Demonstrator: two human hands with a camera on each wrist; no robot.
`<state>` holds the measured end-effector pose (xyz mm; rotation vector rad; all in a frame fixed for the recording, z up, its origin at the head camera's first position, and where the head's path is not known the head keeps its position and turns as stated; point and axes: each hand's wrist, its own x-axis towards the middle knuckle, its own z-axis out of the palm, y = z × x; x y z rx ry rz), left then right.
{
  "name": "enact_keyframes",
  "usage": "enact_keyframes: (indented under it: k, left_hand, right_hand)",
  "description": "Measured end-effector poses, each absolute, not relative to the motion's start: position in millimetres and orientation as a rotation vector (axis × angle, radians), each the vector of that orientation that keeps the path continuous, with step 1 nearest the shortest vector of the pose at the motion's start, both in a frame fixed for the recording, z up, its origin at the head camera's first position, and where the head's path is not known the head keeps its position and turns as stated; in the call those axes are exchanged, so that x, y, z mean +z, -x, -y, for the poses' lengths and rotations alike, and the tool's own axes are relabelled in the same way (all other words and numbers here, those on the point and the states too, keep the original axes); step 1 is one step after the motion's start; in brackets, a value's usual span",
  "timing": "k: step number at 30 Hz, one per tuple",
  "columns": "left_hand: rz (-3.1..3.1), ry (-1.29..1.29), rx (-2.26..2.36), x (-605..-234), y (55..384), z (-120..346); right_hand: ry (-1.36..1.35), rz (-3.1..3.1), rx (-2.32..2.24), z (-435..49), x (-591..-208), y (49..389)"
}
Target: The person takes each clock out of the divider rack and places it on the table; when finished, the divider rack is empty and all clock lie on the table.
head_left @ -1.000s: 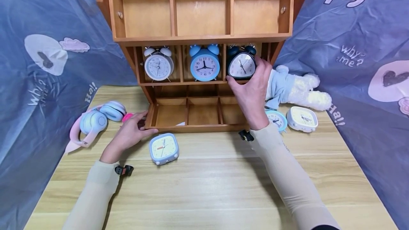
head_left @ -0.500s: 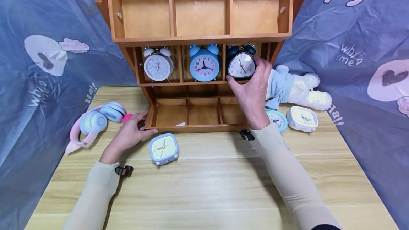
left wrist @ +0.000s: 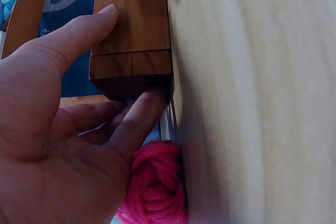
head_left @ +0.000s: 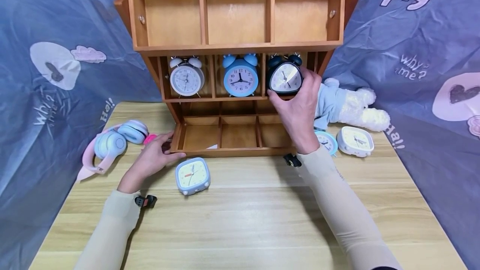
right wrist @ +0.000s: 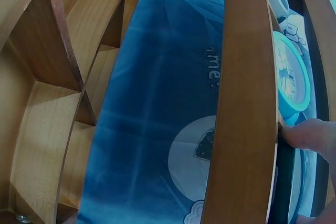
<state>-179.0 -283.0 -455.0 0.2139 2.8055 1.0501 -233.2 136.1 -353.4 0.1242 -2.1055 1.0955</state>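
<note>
In the head view, my right hand (head_left: 296, 107) grips a black twin-bell alarm clock (head_left: 286, 77) with a rounded triangular face. Thumb and fingers hold it at opposite sides, in the right compartment of the wooden shelf's (head_left: 232, 152) middle tier. A blue twin-bell clock (head_left: 241, 80) stands in the compartment beside it, and a white one (head_left: 186, 80) in the left compartment. My left hand (head_left: 153, 157) holds the shelf's lower left corner. In the left wrist view, its thumb (left wrist: 86, 27) lies on the front face and the fingers reach behind the corner.
A square blue clock (head_left: 193, 176) lies before the shelf. Pink-and-blue headphones (head_left: 110, 145) and pink yarn (left wrist: 156, 184) are at left. Behind my right forearm are a round blue clock (head_left: 327, 142), a square white clock (head_left: 355, 141) and a plush toy (head_left: 352, 103).
The black clock and my right hand have shifted very slightly to the right. My left hand stays on the shelf corner.
</note>
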Motion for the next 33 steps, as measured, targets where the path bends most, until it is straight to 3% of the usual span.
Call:
enact_keyframes:
  k: [33]
  left_hand:
    - [-2.773,-0.203,1.061,-453,179,284]
  right_hand:
    - [-0.089,2.135,1.116,-142,-340,225]
